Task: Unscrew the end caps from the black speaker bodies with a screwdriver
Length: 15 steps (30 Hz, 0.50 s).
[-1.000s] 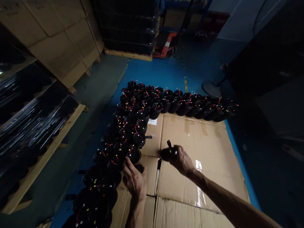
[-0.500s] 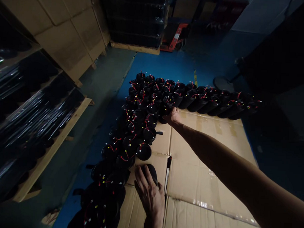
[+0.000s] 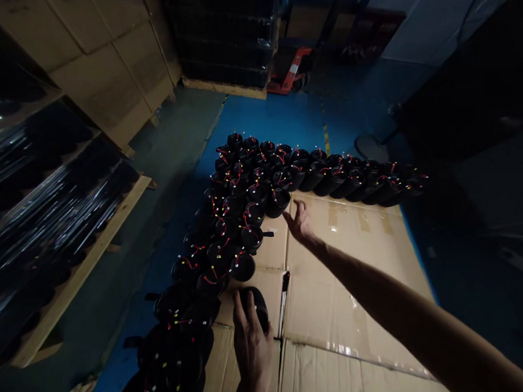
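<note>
Black cylinders [image 3: 242, 266] with red wires and small white and yellow connectors at their tops stand in an L-shaped block on flat cardboard [image 3: 353, 279]. Fingers curled over it, my left hand [image 3: 253, 338] grips a black cylinder [image 3: 260, 304] near the block's lower inner side. My right hand [image 3: 300, 221] has its fingers apart and holds nothing. It is just right of another black cylinder [image 3: 278, 202] at the inner corner of the L, with a small gap between them.
Film-wrapped black goods on a wooden pallet [image 3: 87, 270] stand at the left, with large cardboard boxes [image 3: 115, 71] behind. A red pallet jack [image 3: 294, 71] and another wrapped stack [image 3: 219, 40] are at the back. A round base [image 3: 370, 147] stands on the blue floor.
My right hand has let go of the cylinder at the inner corner and moved back from it. My left hand's fingers now curl over the lower cylinder. The view has shifted slightly.
</note>
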Motion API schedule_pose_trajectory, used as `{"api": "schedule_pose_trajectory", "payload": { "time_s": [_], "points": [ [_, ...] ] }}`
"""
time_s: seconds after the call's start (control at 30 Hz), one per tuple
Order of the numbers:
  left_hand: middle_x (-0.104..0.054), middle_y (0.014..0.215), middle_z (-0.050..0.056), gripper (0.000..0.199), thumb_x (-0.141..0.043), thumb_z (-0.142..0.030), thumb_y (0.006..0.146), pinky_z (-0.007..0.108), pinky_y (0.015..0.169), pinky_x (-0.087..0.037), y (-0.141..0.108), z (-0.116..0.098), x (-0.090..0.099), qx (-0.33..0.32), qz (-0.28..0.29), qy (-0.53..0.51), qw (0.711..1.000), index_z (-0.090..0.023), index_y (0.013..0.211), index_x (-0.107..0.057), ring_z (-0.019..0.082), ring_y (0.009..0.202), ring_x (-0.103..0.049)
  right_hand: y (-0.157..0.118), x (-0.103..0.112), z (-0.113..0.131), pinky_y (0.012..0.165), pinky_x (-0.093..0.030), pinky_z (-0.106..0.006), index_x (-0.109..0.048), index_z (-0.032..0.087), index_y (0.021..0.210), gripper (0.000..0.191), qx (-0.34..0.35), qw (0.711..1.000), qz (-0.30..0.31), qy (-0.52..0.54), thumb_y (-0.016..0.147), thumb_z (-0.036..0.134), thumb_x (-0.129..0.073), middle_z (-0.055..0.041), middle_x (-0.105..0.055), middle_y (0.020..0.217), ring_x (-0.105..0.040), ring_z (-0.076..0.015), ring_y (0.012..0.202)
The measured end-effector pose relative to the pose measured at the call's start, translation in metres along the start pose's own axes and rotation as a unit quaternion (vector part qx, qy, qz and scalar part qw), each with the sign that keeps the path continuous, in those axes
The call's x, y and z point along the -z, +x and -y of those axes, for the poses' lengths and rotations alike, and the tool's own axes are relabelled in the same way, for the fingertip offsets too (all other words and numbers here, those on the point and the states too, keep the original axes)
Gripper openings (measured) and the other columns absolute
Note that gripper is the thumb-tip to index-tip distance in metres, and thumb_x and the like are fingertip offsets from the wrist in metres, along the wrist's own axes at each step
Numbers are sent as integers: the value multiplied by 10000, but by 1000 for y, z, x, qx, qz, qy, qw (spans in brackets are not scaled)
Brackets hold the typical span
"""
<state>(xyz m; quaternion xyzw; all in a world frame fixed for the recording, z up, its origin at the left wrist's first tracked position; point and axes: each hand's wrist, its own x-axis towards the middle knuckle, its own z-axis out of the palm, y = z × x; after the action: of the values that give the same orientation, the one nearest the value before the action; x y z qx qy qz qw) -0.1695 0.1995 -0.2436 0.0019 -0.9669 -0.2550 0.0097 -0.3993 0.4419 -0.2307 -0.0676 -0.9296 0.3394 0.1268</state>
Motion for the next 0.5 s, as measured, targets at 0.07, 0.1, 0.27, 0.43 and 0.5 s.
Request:
{"api": "schedule_pose_trajectory", "payload": {
  "time_s": [0.07,0.1,0.27,0.43,0.5],
  "points": [
    [-381,1671,259,901,-761,-70,810,479,959,-684,3,4,-1,9,6,-14,1000,-203,1606,-360,445,1433,-583,-59,5,14,959,-594,-503,-642,197,1338,381,-13,996,78,36,1034,423,-682,-107,-653,1344,-670,-271,1138],
    [-392,1664,266,946,-776,-66,793,466,943,-689,4,6,-2,10,10,-21,1000,-199,1618,-333,437,1413,-605,-91,5,22,907,-611,-460,-656,189,1301,354,-20,991,125,54,1037,423,-682,-94,-681,1271,-692,-243,1057],
    [-518,1588,260,930,-754,-121,840,477,978,-665,9,14,-5,2,31,-39,999,-199,1644,-291,423,1447,-578,-205,-23,61,910,-620,-416,-694,277,1265,290,-68,943,291,145,1041,459,-670,-86,-696,1287,-695,-233,1072],
    [-429,1686,237,872,-708,-315,946,419,969,-656,-3,25,20,-4,46,-32,998,-207,1679,-249,379,1460,-572,-212,-32,77,894,-614,-416,-684,217,1254,287,-181,905,318,218,1055,421,-657,-77,-708,1223,-705,-219,1016],
    [-385,1701,255,775,-671,-373,987,485,1010,-630,-28,37,36,24,26,-9,999,-176,1650,-322,402,1477,-536,-207,-18,75,752,-622,-354,-680,180,1220,312,-236,884,323,243,1071,450,-629,-47,-718,1060,-702,-177,842]
  ]
}}
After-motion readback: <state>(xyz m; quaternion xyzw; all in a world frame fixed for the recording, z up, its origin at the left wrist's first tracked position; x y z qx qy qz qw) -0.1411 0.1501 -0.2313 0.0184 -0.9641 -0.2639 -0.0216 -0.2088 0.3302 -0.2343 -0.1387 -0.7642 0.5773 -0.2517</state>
